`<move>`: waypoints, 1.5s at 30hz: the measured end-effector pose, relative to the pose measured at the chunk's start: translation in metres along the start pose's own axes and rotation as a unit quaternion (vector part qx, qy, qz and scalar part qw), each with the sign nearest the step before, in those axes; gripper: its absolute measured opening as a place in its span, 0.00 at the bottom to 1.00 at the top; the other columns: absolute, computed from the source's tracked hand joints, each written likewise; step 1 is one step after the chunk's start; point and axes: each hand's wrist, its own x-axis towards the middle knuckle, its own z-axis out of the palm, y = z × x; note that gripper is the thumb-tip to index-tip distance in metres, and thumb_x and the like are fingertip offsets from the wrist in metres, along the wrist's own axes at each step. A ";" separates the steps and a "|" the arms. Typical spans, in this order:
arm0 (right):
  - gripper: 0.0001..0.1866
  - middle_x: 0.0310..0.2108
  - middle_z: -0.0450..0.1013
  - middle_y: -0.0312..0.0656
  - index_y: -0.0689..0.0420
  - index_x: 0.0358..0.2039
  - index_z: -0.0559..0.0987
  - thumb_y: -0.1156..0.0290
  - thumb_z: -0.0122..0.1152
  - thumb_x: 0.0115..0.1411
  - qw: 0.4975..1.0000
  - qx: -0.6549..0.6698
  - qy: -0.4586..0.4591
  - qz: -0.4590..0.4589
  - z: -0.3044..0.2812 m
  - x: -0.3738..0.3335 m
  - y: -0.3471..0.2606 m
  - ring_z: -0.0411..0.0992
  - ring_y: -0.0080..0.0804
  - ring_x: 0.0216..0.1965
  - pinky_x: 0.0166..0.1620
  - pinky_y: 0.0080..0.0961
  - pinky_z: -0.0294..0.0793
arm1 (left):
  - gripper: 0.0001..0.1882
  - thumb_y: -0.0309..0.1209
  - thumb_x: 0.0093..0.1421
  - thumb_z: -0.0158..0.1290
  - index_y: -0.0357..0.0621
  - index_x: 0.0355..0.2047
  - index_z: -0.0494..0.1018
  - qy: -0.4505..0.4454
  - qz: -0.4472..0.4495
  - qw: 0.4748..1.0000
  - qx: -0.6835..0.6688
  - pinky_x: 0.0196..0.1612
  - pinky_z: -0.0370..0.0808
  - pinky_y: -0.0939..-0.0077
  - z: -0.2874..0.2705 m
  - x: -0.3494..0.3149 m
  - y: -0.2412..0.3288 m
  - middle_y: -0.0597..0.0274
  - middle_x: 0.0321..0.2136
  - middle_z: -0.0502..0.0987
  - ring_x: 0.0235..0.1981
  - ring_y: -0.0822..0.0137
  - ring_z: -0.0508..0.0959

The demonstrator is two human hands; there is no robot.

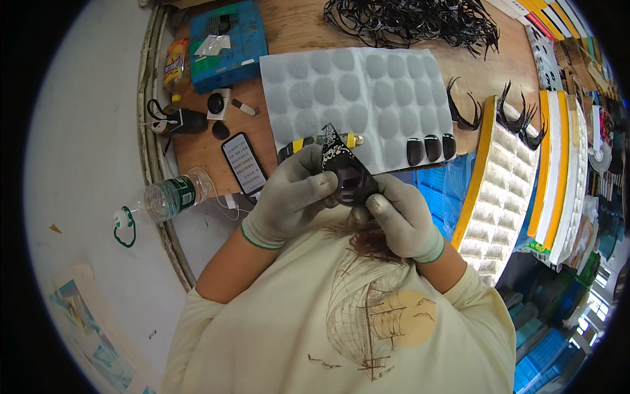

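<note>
Grey work gloves cover both my hands. I hold a pair of dark sunglasses (355, 181) in front of my chest, a white-patterned black part pointing up from them. My left hand (295, 190) pinches their left side between thumb and fingers. On the right side, my right hand (401, 213) grips them with its thumb over the edge. Behind my left hand lies a yellow-and-black tool (308, 142), partly hidden. Beyond my hands is a white sheet (360, 59) with rows of grey circles. Several loose dark lenses (432, 148) stand in a row on its near right corner.
A tangled heap of black frames (413, 23) lies at the back; more black frames (520, 119) sit at right by a white compartmented tray (495, 203). At left are a phone (244, 163), a blue box (228, 46), a small black device (188, 122) and a plastic bottle (172, 199).
</note>
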 end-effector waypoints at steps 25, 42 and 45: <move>0.11 0.16 0.72 0.46 0.62 0.27 0.76 0.69 0.65 0.58 0.970 -0.118 0.208 0.029 0.020 -0.039 -0.034 0.74 0.40 0.17 0.23 0.30 0.69 | 0.14 0.34 0.66 0.53 0.33 0.43 0.75 -0.007 0.041 0.906 0.420 0.40 0.76 0.77 0.055 -0.014 0.007 0.58 0.32 0.82 0.34 0.76 0.78; 0.21 0.30 0.77 0.54 0.58 0.49 0.75 0.70 0.60 0.54 0.969 -0.227 0.097 0.005 -0.120 -0.032 -0.020 0.77 0.55 0.34 0.39 0.48 0.75 | 0.17 0.30 0.52 0.61 0.30 0.39 0.79 -0.175 0.149 0.759 0.609 0.68 0.58 0.53 0.121 0.108 0.013 0.27 0.67 0.57 0.70 0.37 0.59; 0.13 0.28 0.77 0.50 0.57 0.39 0.79 0.73 0.59 0.51 0.892 -0.407 0.194 0.029 -0.175 -0.016 0.020 0.77 0.51 0.31 0.36 0.46 0.76 | 0.24 0.35 0.54 0.63 0.33 0.48 0.73 -0.020 0.183 0.734 0.653 0.63 0.67 0.53 0.114 0.115 -0.009 0.30 0.64 0.63 0.64 0.39 0.69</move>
